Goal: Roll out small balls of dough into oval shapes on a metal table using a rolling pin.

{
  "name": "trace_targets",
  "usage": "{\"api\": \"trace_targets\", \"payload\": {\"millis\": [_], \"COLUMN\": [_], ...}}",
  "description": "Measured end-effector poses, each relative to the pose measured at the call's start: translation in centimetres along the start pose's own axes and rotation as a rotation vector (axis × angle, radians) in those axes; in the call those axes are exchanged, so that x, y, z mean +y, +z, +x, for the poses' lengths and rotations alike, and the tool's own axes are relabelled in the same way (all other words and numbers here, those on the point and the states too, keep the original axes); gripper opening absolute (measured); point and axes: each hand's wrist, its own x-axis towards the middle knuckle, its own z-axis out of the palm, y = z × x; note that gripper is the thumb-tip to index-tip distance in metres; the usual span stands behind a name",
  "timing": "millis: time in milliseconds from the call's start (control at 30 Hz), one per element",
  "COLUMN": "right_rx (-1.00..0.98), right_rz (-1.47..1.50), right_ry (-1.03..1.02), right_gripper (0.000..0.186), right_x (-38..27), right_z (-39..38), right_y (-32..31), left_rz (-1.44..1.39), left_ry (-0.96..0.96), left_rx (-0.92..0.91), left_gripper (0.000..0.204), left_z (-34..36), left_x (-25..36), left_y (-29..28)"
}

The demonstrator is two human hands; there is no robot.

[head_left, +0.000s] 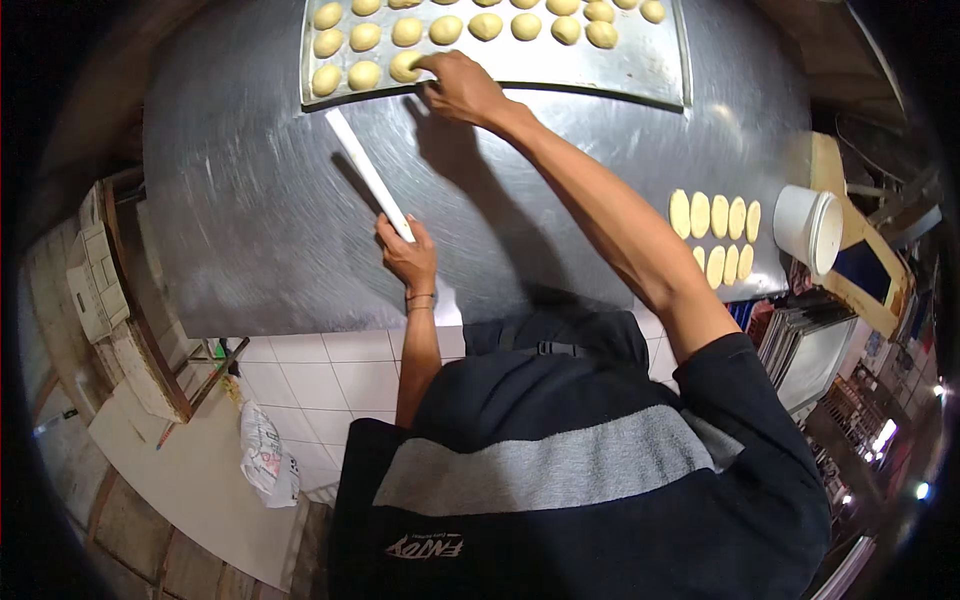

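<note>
My left hand (408, 255) is closed round the lower end of a white rolling pin (366, 170), which slants up and left over the metal table. Up at the front edge of a metal tray (640, 75), my right hand (462, 88) has its fingers on a ball of dough (404, 67), the last one in the nearest row. Several more round yellow dough balls (446, 30) lie in rows on that tray. On the table's right side, flattened oval dough pieces (720, 215) are set out in two rows.
A white bucket (800, 225) lies tipped on its side at the table's right edge. Below it, several flat metal trays (800, 350) are stacked on edge. A white plastic bag (266, 455) hangs at lower left, beside a wooden frame (150, 360). The steel table (250, 220) spans the middle.
</note>
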Motion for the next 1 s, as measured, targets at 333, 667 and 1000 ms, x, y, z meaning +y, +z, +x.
{"api": "trace_targets", "payload": {"millis": [333,667,1000], "right_rx": [0.126,-0.034,0.447], "right_rz": [0.118,0.391,0.328], "right_ry": [0.026,0.647,0.625], "right_gripper": [0.025,0.033,0.045], "right_x": [-1.9,-2.3,5.2], "right_z": [7.3,-27.4,-39.1], "right_y": [5.7,-2.0,-5.2], "left_rz": [-0.043,0.072,-0.457], "left_ry": [0.052,0.061,0.149], "left_rx": [-0.003,-0.053,-0.678], "left_gripper": [0.033,0.031,0.02], "left_z": [0.5,1.1,-1.8], "left_x": [1.0,1.0,7.4], "left_y": [-0.5,-0.3,-0.7]}}
